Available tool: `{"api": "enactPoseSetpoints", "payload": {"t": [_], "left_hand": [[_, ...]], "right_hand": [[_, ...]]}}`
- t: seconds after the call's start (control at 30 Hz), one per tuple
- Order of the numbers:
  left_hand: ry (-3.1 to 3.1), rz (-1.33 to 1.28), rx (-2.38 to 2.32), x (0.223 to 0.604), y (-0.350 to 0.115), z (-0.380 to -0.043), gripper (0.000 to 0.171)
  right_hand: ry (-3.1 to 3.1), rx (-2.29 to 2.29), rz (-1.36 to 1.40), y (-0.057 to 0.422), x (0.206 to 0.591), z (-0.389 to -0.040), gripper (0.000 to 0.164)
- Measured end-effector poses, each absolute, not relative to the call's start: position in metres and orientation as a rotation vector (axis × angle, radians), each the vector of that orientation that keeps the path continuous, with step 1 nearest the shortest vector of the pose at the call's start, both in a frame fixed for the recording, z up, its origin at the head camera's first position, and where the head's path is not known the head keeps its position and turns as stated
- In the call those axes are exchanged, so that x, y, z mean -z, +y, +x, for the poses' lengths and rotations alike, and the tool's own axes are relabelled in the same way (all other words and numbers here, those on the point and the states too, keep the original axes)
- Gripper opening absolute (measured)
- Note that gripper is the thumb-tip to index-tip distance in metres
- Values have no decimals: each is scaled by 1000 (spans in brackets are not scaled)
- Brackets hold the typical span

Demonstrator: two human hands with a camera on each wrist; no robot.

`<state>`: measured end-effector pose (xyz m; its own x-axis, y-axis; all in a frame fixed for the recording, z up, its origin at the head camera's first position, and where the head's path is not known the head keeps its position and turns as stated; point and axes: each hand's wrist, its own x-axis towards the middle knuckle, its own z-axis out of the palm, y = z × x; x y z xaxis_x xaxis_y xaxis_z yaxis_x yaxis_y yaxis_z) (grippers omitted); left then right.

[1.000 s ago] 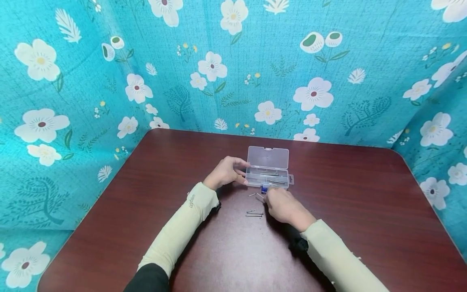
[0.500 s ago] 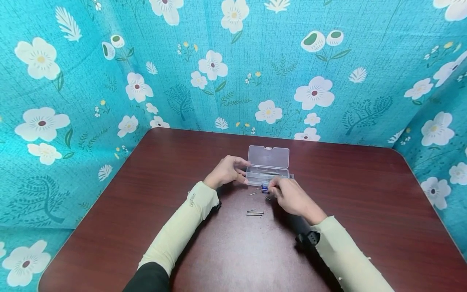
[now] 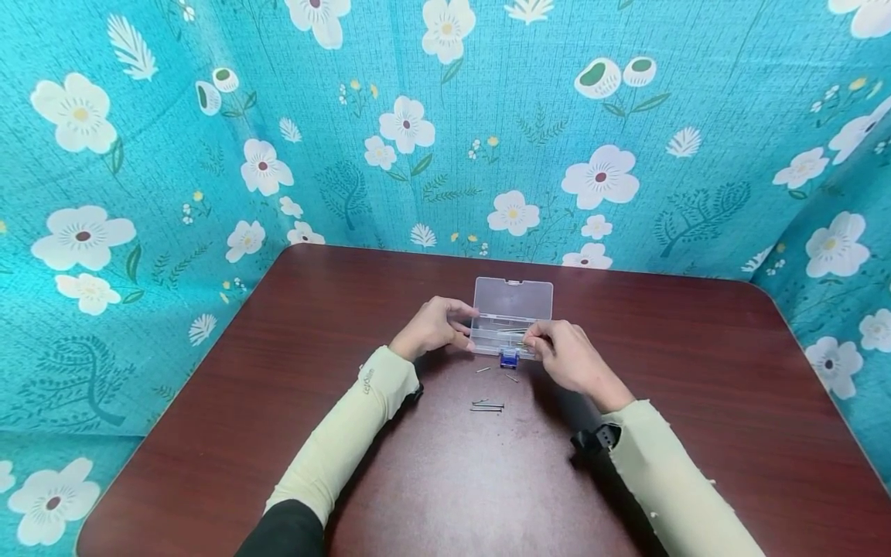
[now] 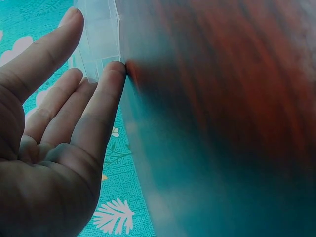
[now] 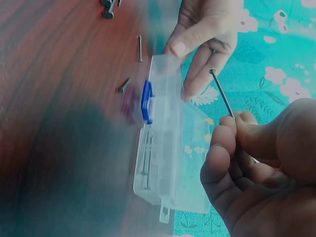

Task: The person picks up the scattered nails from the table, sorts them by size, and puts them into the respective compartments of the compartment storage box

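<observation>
A clear plastic compartment box [image 3: 487, 344] with a blue latch [image 3: 510, 359] lies on the table, its lid [image 3: 513, 299] tipped back. My left hand [image 3: 435, 329] holds the box's left end, thumb toward the front and fingers toward the back. Over the box's right part, my right hand [image 3: 571, 360] pinches a nail [image 5: 222, 91] between thumb and fingertips, the head end sticking out. Inside the compartments lie several nails [image 5: 146, 160]. Two short nails, one left [image 3: 483, 370] and one right [image 3: 512, 378], lie just in front of the box.
Closer to me, a small group of longer nails [image 3: 487, 407] lies on the dark reddish-brown table [image 3: 348, 309]. A blue flowered curtain [image 3: 445, 155] hangs behind the table. At the box's right end is a clear hanging tab [image 5: 165, 212].
My right hand has picked up a nail from in front of the box and moved it up and right over the compartments. My left hand stays at the box's left end.
</observation>
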<state>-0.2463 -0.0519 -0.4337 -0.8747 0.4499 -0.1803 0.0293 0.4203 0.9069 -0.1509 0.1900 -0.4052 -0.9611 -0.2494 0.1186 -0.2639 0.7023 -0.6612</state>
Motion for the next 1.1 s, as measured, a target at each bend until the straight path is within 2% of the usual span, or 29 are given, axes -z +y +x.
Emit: {"api": "enactPoseSetpoints", "payload": {"t": [0.6,1.1], "left_hand": [[2284,392,-1441,438,-55,-240,60],[2287,416,-1443,433,-50,-244,61]], "right_hand": [[-2888,-1090,229,199,415,-165,16],[-3055,-801,230,196,414,-174,31]]}}
